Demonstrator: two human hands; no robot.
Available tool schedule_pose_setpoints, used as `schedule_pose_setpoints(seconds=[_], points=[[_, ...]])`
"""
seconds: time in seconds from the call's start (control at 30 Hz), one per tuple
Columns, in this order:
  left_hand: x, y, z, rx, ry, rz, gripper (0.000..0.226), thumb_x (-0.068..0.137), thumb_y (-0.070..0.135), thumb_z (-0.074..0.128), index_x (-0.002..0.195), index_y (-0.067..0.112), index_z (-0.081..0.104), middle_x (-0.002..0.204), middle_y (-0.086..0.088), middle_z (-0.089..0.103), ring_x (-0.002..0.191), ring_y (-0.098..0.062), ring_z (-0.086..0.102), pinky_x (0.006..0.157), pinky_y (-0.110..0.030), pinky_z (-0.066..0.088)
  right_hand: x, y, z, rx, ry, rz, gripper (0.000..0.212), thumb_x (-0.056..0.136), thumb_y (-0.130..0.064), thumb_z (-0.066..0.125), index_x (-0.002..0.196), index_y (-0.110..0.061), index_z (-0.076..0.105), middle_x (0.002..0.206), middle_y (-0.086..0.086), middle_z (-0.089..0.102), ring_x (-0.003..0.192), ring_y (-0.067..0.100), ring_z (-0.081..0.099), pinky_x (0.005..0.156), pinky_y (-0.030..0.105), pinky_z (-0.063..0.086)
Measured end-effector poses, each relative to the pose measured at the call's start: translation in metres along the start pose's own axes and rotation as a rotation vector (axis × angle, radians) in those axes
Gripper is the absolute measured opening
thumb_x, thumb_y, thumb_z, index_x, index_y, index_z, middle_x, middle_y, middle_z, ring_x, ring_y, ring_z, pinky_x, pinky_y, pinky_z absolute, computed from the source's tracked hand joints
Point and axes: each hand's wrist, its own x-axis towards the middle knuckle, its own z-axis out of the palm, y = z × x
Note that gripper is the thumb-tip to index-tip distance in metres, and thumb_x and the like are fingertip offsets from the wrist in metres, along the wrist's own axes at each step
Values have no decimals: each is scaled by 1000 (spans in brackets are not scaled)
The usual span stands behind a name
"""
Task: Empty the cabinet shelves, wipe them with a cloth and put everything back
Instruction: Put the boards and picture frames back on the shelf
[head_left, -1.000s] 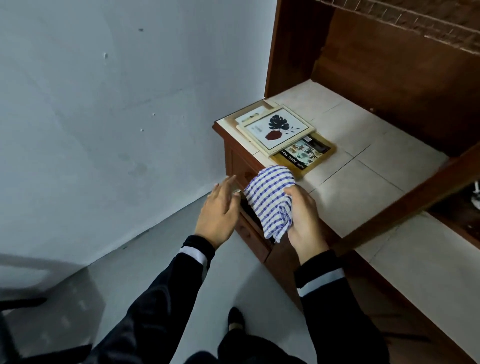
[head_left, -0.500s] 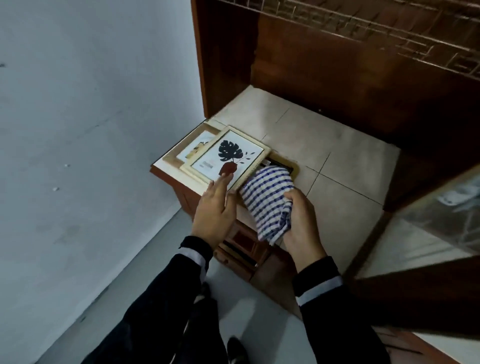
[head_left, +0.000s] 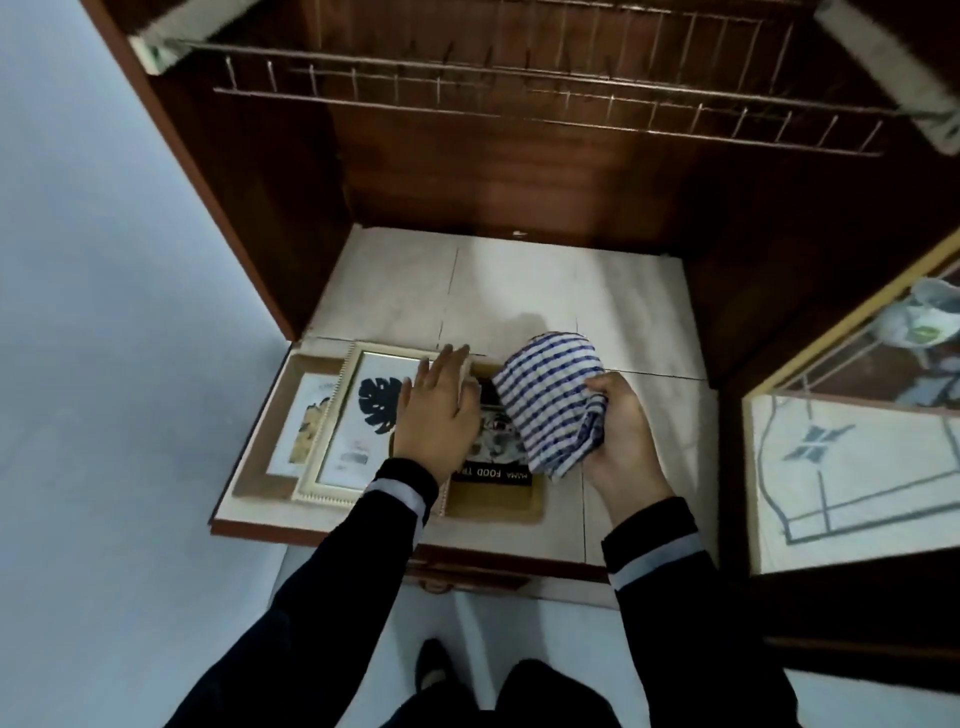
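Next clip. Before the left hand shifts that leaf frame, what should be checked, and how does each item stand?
1. Left hand on leaf frame: ok, it lies flat on it, no grip yet.
2. Right hand holds cloth: ok, bunched in its fingers.
3. Leaf frame topmost: ok, it overlaps the brown frame.
4. Cloth off the book: cannot tell; it hangs over it, contact unclear.
5. Bare shelf behind the frames: ok.
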Motion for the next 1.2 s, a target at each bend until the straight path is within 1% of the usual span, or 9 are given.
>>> schedule_pose_setpoints(seconds=[0.33,0.4,0.47,0.53,0.6,0.67,0.77,0.93,1.2], points=[[24,-11,39,327,-189,27,73,86,48,15,153,23,29,167,-4,5,153,-30,-3,120,-53,-7,16,-33,-33,27,219,-236,36,96,-18,39,121,-6,62,112,14,69,104,32,64,86,41,52],[25,-10,42,350,-192,37,73,85,48,16,151,22,33,167,-4,3,153,-30,-4,120,-52,-8,22,-40,-35,-199,373,-393,29,99,-20,40,115,-12,62,108,9,67,104,28,63,82,38,54],[27,-10,45,364,-193,39,72,85,48,17,151,23,34,167,-4,1,153,-30,-6,120,-52,-9,30,-39,-37,-514,482,-584,26,100,-25,41,120,-23,57,114,3,63,108,25,60,91,42,52],[27,-11,46,364,-187,40,72,85,48,17,151,24,34,167,-4,-1,153,-29,-7,119,-52,-10,38,-28,-37,-797,444,-683,35,99,-31,40,131,-27,53,120,3,63,107,26,61,93,43,51],[28,-13,48,375,-183,46,73,85,49,16,151,24,34,167,-4,-3,153,-29,-8,119,-51,-11,52,-9,-37,-963,287,-603,46,96,-47,38,140,-34,43,134,8,58,117,31,58,97,47,49],[28,-14,48,396,-185,58,78,83,54,10,152,26,33,167,-4,-5,153,-29,-9,118,-51,-12,74,18,-45,-1273,100,-435,64,93,-64,27,150,-36,29,154,15,37,138,38,38,111,56,34],[27,-15,48,409,-183,76,90,73,58,1,152,27,31,167,-4,-6,153,-29,-9,119,-52,-12,79,50,-59,-1735,144,-382,60,103,-49,23,158,-30,11,165,9,-7,152,30,-6,121,43,-2],[24,-19,45,447,-164,93,92,72,56,-1,154,26,27,167,-3,-3,153,-29,-7,120,-52,-10,71,54,-64,-1800,256,-560,67,93,-53,5,157,-33,15,165,5,0,152,31,1,120,41,-5],[7,-27,45,486,-66,66,86,79,54,5,157,23,25,166,-10,7,153,-34,4,119,-54,-7,59,42,-58,-1735,191,-478,63,104,-41,33,158,-20,10,165,7,-5,151,29,-12,120,43,-9]])
